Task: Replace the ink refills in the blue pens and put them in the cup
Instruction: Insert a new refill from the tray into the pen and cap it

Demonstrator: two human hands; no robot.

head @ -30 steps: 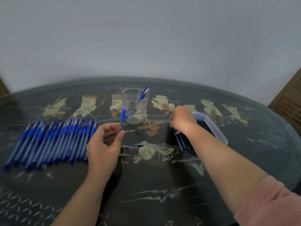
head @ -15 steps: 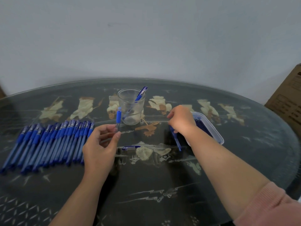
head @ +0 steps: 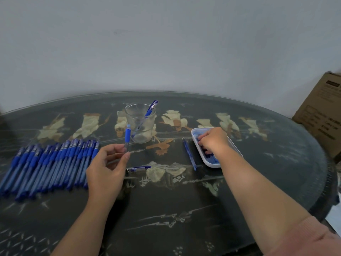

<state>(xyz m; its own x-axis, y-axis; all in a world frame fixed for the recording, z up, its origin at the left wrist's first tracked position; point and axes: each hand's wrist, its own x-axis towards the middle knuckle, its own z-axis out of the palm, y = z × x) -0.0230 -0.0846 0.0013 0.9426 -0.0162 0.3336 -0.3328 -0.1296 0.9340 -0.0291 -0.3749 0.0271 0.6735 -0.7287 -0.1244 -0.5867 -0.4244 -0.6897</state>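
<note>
While fetching new ink, pinches blue pen barrel (head: 127, 136) upright in left hand (head: 108, 167) near glass cup (head: 150, 126); digs right hand (head: 212, 142) into refill tray (head: 212, 165), grasp indiscernible. Next: draw one refill (head: 212, 159), thread into barrel.

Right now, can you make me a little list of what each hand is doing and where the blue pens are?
Left hand: pinches a pen barrel, upright, in front of the cup
Right hand: fingers down in the white tray of refills; grip unclear
Cup: glass, one pen leaning inside
Pen row: many blue pens side by side on the table's left
Loose bits: one refill beside the tray, one pen part near the left hand
</note>
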